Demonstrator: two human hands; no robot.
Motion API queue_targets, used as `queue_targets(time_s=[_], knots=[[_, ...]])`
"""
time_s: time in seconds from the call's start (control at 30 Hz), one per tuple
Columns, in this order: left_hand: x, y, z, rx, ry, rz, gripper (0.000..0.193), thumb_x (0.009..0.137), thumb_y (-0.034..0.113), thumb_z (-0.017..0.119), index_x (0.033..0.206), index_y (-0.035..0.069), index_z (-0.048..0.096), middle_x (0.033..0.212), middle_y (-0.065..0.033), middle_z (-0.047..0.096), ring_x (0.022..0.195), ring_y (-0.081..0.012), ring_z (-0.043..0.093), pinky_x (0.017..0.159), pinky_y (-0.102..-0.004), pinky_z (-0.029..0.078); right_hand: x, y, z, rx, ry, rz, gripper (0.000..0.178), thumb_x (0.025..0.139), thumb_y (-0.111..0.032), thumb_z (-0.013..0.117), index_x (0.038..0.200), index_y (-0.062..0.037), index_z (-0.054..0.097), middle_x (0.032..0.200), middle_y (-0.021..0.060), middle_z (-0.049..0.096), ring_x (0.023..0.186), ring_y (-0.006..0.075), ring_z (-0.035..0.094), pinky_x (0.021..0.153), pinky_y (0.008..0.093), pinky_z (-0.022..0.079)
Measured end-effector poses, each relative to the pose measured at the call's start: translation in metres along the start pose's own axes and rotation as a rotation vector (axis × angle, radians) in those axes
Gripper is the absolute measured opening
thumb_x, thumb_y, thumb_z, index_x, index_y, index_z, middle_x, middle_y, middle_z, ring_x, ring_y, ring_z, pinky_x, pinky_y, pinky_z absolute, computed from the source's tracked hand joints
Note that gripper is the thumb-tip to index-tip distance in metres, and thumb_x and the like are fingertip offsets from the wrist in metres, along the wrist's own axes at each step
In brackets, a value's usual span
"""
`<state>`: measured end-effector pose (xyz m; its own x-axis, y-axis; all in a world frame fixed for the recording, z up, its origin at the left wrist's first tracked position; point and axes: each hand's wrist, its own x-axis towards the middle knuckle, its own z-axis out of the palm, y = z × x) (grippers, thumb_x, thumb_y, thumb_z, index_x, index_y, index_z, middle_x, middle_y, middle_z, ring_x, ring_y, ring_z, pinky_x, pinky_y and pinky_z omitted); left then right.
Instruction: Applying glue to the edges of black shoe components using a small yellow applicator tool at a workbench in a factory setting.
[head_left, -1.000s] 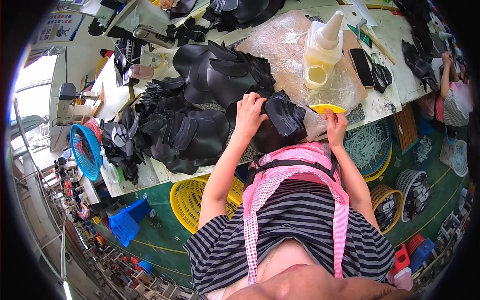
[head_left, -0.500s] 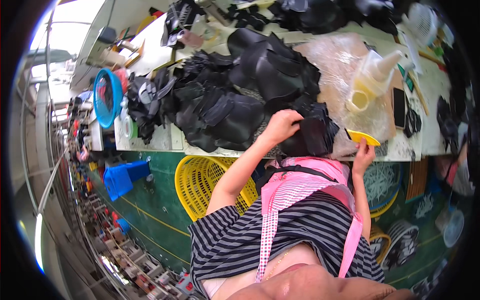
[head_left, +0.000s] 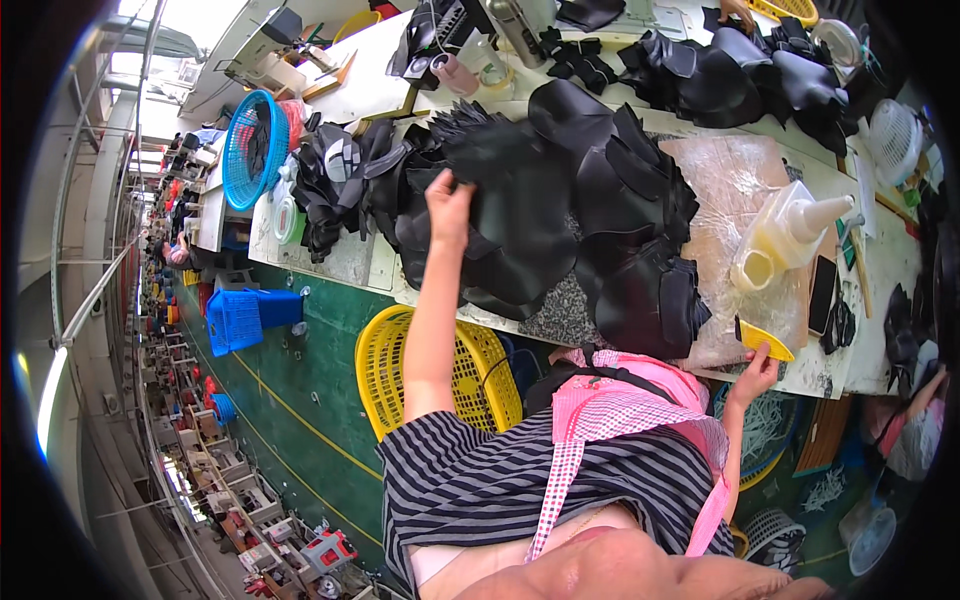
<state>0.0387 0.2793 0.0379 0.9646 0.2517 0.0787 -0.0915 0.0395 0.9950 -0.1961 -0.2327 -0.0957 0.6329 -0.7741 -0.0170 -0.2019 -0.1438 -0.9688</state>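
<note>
My left hand (head_left: 450,208) is raised over the left part of the worktable, its fingers closed on a black leather-like piece (head_left: 490,152), which is smeared by motion. Below it lie large black sheets and stacked cut pieces (head_left: 520,220). In my right hand (head_left: 757,374), at the table's front edge, is a flat yellow spreader (head_left: 768,341) with a dark tip. Close to that hand sits a stack of black pieces (head_left: 650,315). A brown board (head_left: 715,190) under clear film carries a translucent plastic bottle (head_left: 790,235) with a cone spout and yellowish contents.
Right of the board lie a black phone (head_left: 822,295) and scissors (head_left: 840,327). A blue basket (head_left: 238,150) stands at the far left of the table. A yellow basket (head_left: 385,370) is on the green floor below. At the far side, another person's hand (head_left: 738,12) shows near black pieces.
My left hand has moved left and away from me, from the near stack to the left pile, with a black piece in it. My right hand still holds the yellow spreader. The view has shifted.
</note>
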Motion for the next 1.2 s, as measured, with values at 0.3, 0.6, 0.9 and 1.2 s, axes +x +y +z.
queue_targets(time_s=[0.3,0.6,0.9,1.2], knots=[[0.15,-0.047,-0.153,-0.274,0.574,0.131,0.026,0.089,-0.001,0.066,0.114,0.006,0.065,0.109,-0.0061,0.066,0.093,-0.0229,0.063,0.083,-0.0447,0.055,-0.01,0.008,-0.029,0.053,0.138,0.063,0.03,0.1,-0.028,0.059,0.088,-0.0012,0.064,0.07,-0.001,0.056,0.063,0.0073,0.047,0.059,0.0256,0.04],[0.131,-0.046,-0.107,1.481,0.809,-0.294,0.064,0.073,0.013,0.065,0.132,-0.002,0.044,0.129,-0.0235,0.054,0.115,-0.0387,0.056,0.098,-0.0515,0.046,0.002,-0.039,-0.007,-0.149,0.189,-0.014,0.024,0.098,-0.023,0.063,0.086,-0.0018,0.064,0.072,-0.0016,0.059,0.067,0.0078,0.052,0.062,0.0259,0.042],[-0.14,-0.012,0.154,0.49,-0.333,-0.036,0.026,0.088,0.007,0.067,0.112,-0.001,0.061,0.106,-0.0115,0.06,0.097,-0.0187,0.061,0.084,-0.0309,0.051,0.063,-0.064,0.062,-0.278,-0.01,-0.393,0.014,0.092,-0.014,0.066,0.097,-0.0009,0.069,0.077,0.0119,0.066,0.065,0.024,0.062,0.061,0.0337,0.046],[-0.218,-0.077,0.226,0.661,-0.439,-0.015,0.079,0.064,0.012,0.087,0.131,0.001,0.046,0.116,-0.0151,0.048,0.105,-0.0291,0.05,0.096,-0.0381,0.043,-0.005,-0.073,0.063,-0.013,-0.552,-0.243,0.018,0.093,-0.015,0.064,0.087,0.0004,0.067,0.068,0.0062,0.062,0.055,0.0129,0.06,0.052,0.0285,0.044]])
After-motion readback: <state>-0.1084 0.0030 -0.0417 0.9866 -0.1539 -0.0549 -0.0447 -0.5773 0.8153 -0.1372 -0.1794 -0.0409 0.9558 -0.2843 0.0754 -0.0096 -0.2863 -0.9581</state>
